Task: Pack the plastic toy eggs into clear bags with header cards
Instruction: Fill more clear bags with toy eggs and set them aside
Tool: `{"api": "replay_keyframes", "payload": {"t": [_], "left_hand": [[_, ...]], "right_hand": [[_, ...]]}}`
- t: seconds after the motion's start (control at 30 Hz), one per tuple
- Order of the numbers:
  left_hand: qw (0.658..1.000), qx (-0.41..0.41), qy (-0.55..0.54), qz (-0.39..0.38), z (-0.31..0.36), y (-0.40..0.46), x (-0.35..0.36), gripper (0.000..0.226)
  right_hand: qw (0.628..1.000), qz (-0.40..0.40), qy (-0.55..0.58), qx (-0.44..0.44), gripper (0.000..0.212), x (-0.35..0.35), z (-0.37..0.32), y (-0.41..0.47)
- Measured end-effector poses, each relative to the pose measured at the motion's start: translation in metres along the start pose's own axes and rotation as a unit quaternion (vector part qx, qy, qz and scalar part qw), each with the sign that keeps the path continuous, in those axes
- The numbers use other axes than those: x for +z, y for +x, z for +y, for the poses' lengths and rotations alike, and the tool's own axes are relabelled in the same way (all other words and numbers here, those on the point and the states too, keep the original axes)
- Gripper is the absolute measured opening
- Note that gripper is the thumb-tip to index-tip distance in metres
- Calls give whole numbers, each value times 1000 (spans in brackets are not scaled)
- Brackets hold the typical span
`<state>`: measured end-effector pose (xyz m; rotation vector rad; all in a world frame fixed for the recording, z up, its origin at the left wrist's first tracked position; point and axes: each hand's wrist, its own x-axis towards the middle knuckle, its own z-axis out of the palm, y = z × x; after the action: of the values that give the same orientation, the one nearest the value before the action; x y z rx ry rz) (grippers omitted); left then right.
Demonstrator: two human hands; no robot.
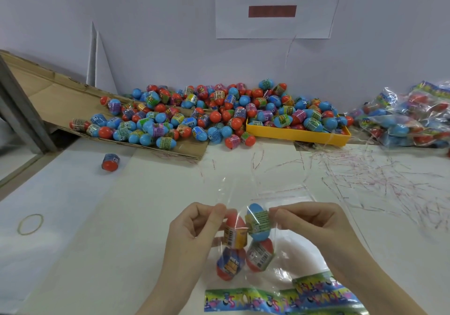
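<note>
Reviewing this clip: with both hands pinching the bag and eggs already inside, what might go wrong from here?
1. The clear bag is held only by fingertip pinches from the left hand and right hand; a slipped grip would probably let its four eggs tumble out.
2. The lone egg sits near the table edge and may roll off.

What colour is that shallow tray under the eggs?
Yellow: the shallow plastic tray, in the head view.
</note>
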<state>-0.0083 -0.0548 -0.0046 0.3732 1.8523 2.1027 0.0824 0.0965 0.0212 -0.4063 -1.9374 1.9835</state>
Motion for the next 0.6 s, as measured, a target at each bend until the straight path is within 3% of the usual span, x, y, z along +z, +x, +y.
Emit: {"api": "replay_keyframes", "payload": {"t": [0.2, 0.33, 0.43, 0.6], "left_hand": [[1000, -5, -5, 9, 0, 0, -3, 26], [1000, -3, 1, 7, 0, -2, -2, 27], [1000, -3, 2, 4, 0, -1, -1, 28], [1000, -3, 0, 2, 0, 0, -4, 26]], "right_hand": [[998, 25, -55, -21, 8, -2, 1, 1], [999, 8, -36, -7, 12, 2, 2, -1], [1000, 7, -21, -3, 30, 4, 4, -3], [1000, 3, -10, 21, 24, 2, 6, 0]]}}
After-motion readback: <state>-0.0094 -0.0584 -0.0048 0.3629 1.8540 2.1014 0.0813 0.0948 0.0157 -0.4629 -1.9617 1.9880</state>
